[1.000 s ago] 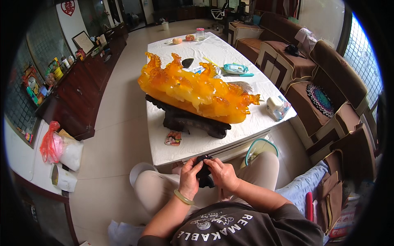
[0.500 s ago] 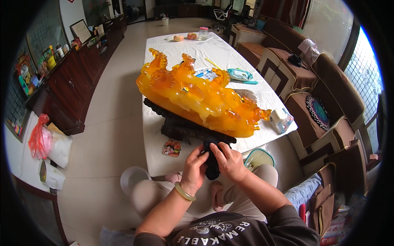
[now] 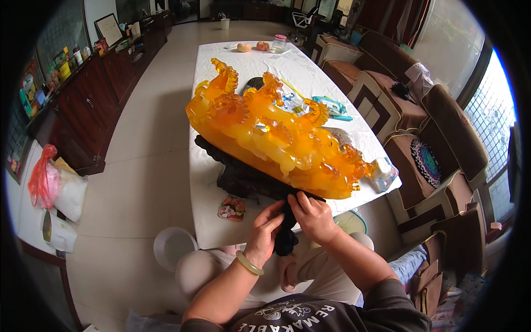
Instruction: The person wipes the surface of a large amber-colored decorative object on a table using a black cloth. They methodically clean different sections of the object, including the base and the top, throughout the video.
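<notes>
A large carved figure of glossy amber-orange material (image 3: 271, 146) lies across the near part of the table, rising in curled, horn-like pieces. Under it is a dark, rough-shaped base (image 3: 238, 180). At the base's near right end, by the table's edge, both my hands pinch a black cloth (image 3: 286, 235) whose bunched lower part hangs over my lap. My left hand (image 3: 263, 231), with a pale bangle at the wrist, has its fingers closed at the cloth's left side. Higher up, my right hand (image 3: 314, 219) grips it against the base's end.
A white-covered table (image 3: 210, 221) bears a sticker (image 3: 232, 208), a wipes pack (image 3: 330, 105), a clear package (image 3: 383, 175), fruit (image 3: 263, 46) and a lidded jar (image 3: 279, 43). Bins (image 3: 175, 248) stand by my knees. Brown sofas (image 3: 420, 155) line the right, dark cabinets (image 3: 91, 110) the left.
The view has shifted slightly, setting the figure a little lower and further right. My hands still grip the black cloth; its bunched lower end now hangs lower, beneath my fingers.
</notes>
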The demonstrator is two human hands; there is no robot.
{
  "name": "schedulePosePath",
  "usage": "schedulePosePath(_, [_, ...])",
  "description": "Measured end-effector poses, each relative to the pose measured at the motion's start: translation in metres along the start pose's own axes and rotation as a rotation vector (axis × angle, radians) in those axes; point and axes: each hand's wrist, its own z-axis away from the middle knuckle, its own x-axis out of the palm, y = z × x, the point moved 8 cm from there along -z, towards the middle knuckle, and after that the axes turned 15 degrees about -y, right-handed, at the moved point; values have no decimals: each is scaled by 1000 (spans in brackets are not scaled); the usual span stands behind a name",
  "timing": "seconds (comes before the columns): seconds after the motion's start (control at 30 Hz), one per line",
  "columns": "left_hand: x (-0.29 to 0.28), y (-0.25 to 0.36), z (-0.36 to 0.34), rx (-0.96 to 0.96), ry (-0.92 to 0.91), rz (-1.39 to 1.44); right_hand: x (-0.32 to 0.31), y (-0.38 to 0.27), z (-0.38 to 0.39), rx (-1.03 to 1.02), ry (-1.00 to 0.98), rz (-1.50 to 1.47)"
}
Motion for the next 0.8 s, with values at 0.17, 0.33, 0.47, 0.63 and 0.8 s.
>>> schedulePosePath(0.17, [-4,1,-1,55,26,64,1,-4,-9,-12,0,12])
schedulePosePath(0.33, [-12,6,1,121,78,85,-5,-12,-26,-50,-23,10])
schedulePosePath(0.47, [-13,18,4,162,118,92,-3,-18,-39,-48,-63,77])
schedulePosePath(0.63, [-13,22,8,179,134,103,-2,-19,-43,-74,-58,109])
schedulePosePath(0.8, [-20,21,7,219,159,114,-5,-26,-56,-114,-41,107])
